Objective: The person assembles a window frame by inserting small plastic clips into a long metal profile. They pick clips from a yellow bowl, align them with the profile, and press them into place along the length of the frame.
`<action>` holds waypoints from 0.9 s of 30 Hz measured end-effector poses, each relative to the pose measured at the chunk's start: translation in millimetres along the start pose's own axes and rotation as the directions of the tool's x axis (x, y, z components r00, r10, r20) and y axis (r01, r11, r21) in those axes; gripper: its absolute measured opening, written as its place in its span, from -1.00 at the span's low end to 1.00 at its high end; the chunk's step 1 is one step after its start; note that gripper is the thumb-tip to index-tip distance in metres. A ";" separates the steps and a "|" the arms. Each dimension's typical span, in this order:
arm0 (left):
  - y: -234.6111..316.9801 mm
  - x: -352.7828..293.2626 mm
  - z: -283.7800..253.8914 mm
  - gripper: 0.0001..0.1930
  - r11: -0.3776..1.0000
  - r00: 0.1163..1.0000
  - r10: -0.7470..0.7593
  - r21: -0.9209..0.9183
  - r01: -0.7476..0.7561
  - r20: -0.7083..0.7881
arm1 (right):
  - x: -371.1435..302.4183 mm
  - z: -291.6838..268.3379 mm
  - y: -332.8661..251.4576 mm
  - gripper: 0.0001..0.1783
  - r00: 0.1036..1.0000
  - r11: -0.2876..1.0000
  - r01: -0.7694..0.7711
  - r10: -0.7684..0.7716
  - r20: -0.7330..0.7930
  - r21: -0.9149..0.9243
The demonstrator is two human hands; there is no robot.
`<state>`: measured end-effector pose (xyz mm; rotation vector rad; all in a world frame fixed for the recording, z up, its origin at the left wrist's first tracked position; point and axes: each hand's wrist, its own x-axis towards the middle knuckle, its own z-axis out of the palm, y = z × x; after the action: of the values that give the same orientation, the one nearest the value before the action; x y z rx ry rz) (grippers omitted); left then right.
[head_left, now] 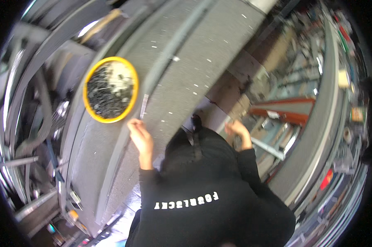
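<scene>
My left hand (141, 138) is over the grey bench, its fingers pinched together. A thin, light-coloured strip (144, 106) extends from its fingertips along the bench; blur hides its exact kind. Just beyond this hand, to the left, stands a round yellow-rimmed tub (136, 88) holding many small dark pieces and some pale ones. My right hand (240, 132) is raised off to the right, away from the bench, with curled fingers. A dark greyish patch shows under its palm, and I cannot make out whether it is something held.
A long grey-topped bench (186, 61) runs diagonally, with small white bits scattered over it and a raised rail along it. Metal profiles (29, 103) crowd the left. On the right are a reddish-brown frame (284, 111) and another long grey surface (317, 152) with clutter behind.
</scene>
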<state>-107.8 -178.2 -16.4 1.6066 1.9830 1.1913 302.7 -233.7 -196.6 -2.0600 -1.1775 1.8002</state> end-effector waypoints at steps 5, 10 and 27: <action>17.5 -23.1 -39.2 -0.85 0.972 0.979 -0.202 -0.116 0.202 0.013 | -103.2 42.2 -181.1 -0.50 0.734 0.900 0.389 -0.433 0.523 0.198; 5.3 -60.3 -83.2 -0.77 0.954 0.962 -0.211 -0.178 0.242 0.175 | -163.1 155.1 -273.2 -0.61 0.649 0.819 0.470 -0.574 0.499 0.330; -75.8 -150.1 -205.5 -0.44 0.466 0.675 0.154 -0.655 0.595 0.722 | -266.9 326.5 -269.9 -0.71 0.628 0.677 0.490 -0.711 0.316 0.549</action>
<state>-252.5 -399.1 12.2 0.9050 0.7640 0.9491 -99.9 -340.7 81.2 -0.7756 -1.2518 2.0090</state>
